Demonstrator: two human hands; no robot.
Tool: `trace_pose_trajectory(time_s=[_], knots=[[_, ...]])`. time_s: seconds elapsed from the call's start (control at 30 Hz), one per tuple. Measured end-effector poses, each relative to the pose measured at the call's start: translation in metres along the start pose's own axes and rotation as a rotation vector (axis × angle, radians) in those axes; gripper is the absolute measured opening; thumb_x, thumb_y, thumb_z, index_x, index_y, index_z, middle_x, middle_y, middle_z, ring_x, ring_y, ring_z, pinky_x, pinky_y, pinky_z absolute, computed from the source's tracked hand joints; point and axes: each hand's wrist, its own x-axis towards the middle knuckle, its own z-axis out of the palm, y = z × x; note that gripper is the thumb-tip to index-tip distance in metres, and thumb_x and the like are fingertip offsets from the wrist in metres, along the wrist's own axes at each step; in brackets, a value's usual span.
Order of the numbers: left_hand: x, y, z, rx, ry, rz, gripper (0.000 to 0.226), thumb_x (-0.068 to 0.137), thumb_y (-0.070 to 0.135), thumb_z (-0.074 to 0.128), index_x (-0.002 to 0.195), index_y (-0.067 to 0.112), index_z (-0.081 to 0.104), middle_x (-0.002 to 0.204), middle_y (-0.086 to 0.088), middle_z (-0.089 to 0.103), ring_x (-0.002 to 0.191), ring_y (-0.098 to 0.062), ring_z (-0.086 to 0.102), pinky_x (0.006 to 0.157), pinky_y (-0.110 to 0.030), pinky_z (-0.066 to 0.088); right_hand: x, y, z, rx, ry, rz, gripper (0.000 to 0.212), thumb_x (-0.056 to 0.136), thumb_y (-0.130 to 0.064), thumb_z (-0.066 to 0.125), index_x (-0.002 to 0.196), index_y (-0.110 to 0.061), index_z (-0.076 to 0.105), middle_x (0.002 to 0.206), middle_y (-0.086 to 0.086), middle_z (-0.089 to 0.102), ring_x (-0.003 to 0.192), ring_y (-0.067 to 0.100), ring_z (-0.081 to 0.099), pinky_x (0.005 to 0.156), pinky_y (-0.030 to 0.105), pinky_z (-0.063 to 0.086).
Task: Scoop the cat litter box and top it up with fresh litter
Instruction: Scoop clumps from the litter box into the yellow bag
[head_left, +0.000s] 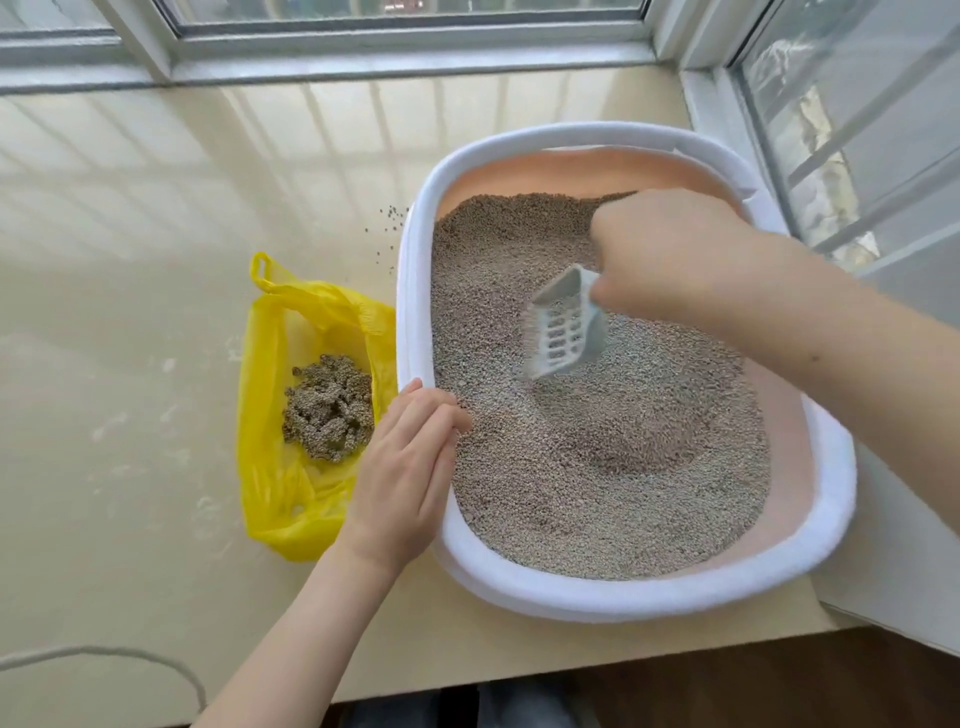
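Observation:
A white-rimmed litter box (571, 597) with pink inner walls sits on a beige ledge, filled with grey-brown litter (545, 493). My right hand (670, 254) grips the handle of a pale slotted scoop (563, 332), whose front edge digs into the litter near the box's middle. My left hand (405, 467) rests with straight fingers on the box's left rim. To the left of the box lies an open yellow plastic bag (270, 467) with a pile of dark clumped litter (330, 408) in it.
A few stray litter grains (389, 218) lie on the ledge (130, 260) behind the bag. Window frames (363, 41) run along the back and the right side. A white cord (104, 654) curves at the lower left, and the ledge's front edge is close below.

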Motion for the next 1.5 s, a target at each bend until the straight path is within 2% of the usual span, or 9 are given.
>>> trace_pose_trajectory(time_s=[0.17,0.3,0.5,0.6,0.8,1.07,1.2,1.33,1.5], knots=[[0.000,0.001,-0.001,0.005,0.002,0.000,0.024,0.095,0.005,0.038,0.092,0.004,0.061,0.099,-0.004,0.059,0.104,-0.019,0.055,0.112,-0.034,0.027,0.032,-0.037,0.004,0.283,0.013,-0.127,0.024,0.089,-0.021,0.060,0.068,-0.017,0.052,0.063,-0.002,0.051,0.056,0.013,0.047,0.055,0.030,0.045],[-0.001,0.002,-0.001,0.006,0.008,-0.001,0.024,0.095,0.006,0.038,0.092,0.004,0.061,0.098,-0.004,0.058,0.103,-0.019,0.054,0.112,-0.034,0.028,0.046,-0.046,0.020,0.199,-0.031,-0.078,0.012,0.092,-0.018,0.057,0.083,-0.013,0.051,0.073,-0.001,0.051,0.069,0.019,0.051,0.067,0.037,0.045],[-0.001,0.005,-0.002,0.006,-0.001,-0.024,0.027,0.095,0.007,0.033,0.091,0.003,0.060,0.097,-0.004,0.056,0.098,-0.022,0.054,0.112,-0.035,0.028,0.033,-0.018,0.018,-0.114,-0.140,0.067,0.031,0.094,-0.029,0.060,0.076,-0.006,0.050,0.075,0.002,0.053,0.060,0.016,0.047,0.047,0.030,0.035],[-0.001,0.005,0.001,-0.005,0.014,-0.049,0.026,0.094,0.005,0.034,0.090,0.003,0.060,0.096,-0.004,0.056,0.097,-0.022,0.054,0.112,-0.034,0.027,0.016,-0.008,-0.001,-0.083,-0.140,0.008,0.031,0.092,-0.026,0.061,0.073,-0.005,0.047,0.067,0.001,0.046,0.055,0.012,0.040,0.040,0.022,0.035],[0.000,0.006,0.001,-0.011,0.016,-0.042,0.026,0.094,0.005,0.035,0.089,0.003,0.060,0.095,-0.006,0.057,0.097,-0.023,0.055,0.112,-0.035,0.028,0.010,-0.049,0.017,0.203,-0.079,-0.212,0.024,0.088,-0.021,0.063,0.067,-0.015,0.052,0.064,-0.002,0.055,0.056,0.013,0.050,0.051,0.028,0.045],[-0.001,0.003,0.001,-0.004,0.011,-0.026,0.025,0.094,0.003,0.035,0.091,0.002,0.060,0.098,-0.006,0.057,0.100,-0.022,0.055,0.112,-0.038,0.030,0.005,0.001,0.032,-0.019,-0.077,-0.087,0.030,0.092,-0.020,0.058,0.065,-0.017,0.044,0.064,-0.002,0.051,0.055,0.013,0.046,0.048,0.026,0.039],[-0.001,0.004,0.001,-0.001,0.013,-0.032,0.026,0.095,0.005,0.034,0.092,0.003,0.060,0.099,-0.004,0.057,0.100,-0.022,0.055,0.111,-0.035,0.029,0.001,0.033,0.004,0.063,0.076,-0.068,0.036,0.089,-0.032,0.059,0.056,-0.020,0.049,0.057,0.001,0.053,0.056,0.018,0.053,0.057,0.031,0.050],[-0.001,0.003,0.001,-0.010,0.014,-0.029,0.026,0.095,0.005,0.035,0.092,0.004,0.060,0.100,-0.002,0.056,0.102,-0.019,0.054,0.112,-0.035,0.028,0.029,0.015,-0.003,-0.079,0.215,-0.146,0.023,0.093,-0.032,0.055,0.078,-0.015,0.062,0.061,-0.001,0.050,0.059,0.020,0.052,0.053,0.028,0.044],[-0.002,0.003,0.001,-0.022,0.029,-0.023,0.025,0.095,0.006,0.035,0.092,0.005,0.060,0.101,-0.001,0.056,0.104,-0.015,0.053,0.112,-0.031,0.026,0.070,-0.028,0.011,-0.107,0.175,-0.208,0.023,0.094,-0.017,0.055,0.073,-0.018,0.047,0.061,-0.005,0.039,0.059,0.018,0.048,0.054,0.030,0.040]])
